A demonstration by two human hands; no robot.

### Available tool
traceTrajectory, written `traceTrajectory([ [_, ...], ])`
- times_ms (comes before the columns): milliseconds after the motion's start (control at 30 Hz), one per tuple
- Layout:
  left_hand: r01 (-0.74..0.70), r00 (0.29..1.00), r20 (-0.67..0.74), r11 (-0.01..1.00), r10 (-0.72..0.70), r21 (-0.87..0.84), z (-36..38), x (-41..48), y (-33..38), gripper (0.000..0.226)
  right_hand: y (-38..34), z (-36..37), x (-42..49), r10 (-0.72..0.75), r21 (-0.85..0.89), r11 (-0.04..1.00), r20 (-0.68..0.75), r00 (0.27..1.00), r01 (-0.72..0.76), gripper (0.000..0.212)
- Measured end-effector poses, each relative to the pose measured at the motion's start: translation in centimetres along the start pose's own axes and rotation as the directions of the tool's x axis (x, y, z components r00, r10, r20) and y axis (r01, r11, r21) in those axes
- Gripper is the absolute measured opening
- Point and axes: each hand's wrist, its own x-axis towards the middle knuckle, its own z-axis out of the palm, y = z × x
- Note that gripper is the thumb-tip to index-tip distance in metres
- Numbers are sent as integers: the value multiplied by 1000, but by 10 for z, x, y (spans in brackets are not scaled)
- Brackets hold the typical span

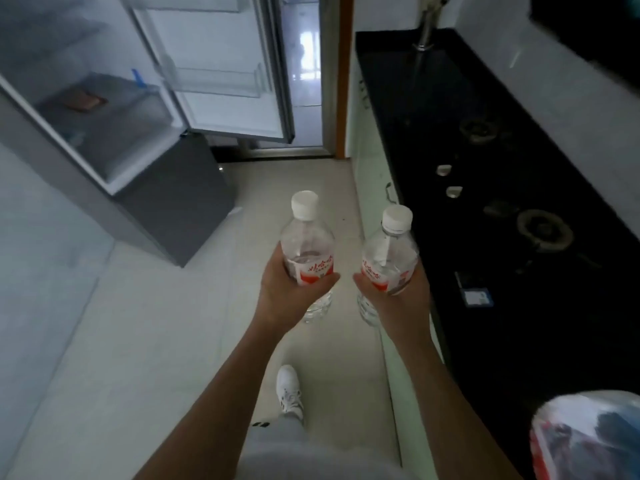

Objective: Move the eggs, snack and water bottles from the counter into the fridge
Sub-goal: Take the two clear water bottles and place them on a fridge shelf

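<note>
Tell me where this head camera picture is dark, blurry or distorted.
Head view: the left bottle and right bottle, gripped by the left hand and right hand, look fairly sharp; the black counter is underexposed, its burners barely readable; the open fridge is soft and hazy; the wide lens bends the fridge's edges.

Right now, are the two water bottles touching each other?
Apart. The head view shows a strip of floor between the left bottle and the right bottle.

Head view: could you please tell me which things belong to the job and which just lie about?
Job: clear plastic white-capped water bottle in left hand; twin bottle in right hand; open grey fridge; crinkly plastic bag, perhaps the snack.
Lying about: silver tap; black hob; blue packet.
</note>
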Motion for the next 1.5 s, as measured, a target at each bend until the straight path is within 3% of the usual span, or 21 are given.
traceTrajectory([
  [400, 85, 923, -377, 996, -77, 5, -177, 76, -58, 47, -24, 225, 63, -35, 12, 999, 346, 938, 33, 59],
  [667, 111, 887, -451, 994, -94, 11, -273, 166, -87, 55, -47, 358, 111, -104, 13, 994, 435, 895, 109, 64],
  [1100, 127, 861, -499, 991, -94, 33, -321, 282, -120, 54, -44, 464, 202, -153, 16, 986, 485, 861, 166, 67],
  [1267, 120, 835, -544, 992, -81, 37, -330, 349, -128, 67, -45, 506, 273, -190, 55, 980, 516, 835, 189, 68],
  [1500, 128, 781, -620, 991, -78, 36, -337, 468, -118, 62, -58, 559, 395, -212, 130, 977, 602, 770, 168, 67],
])
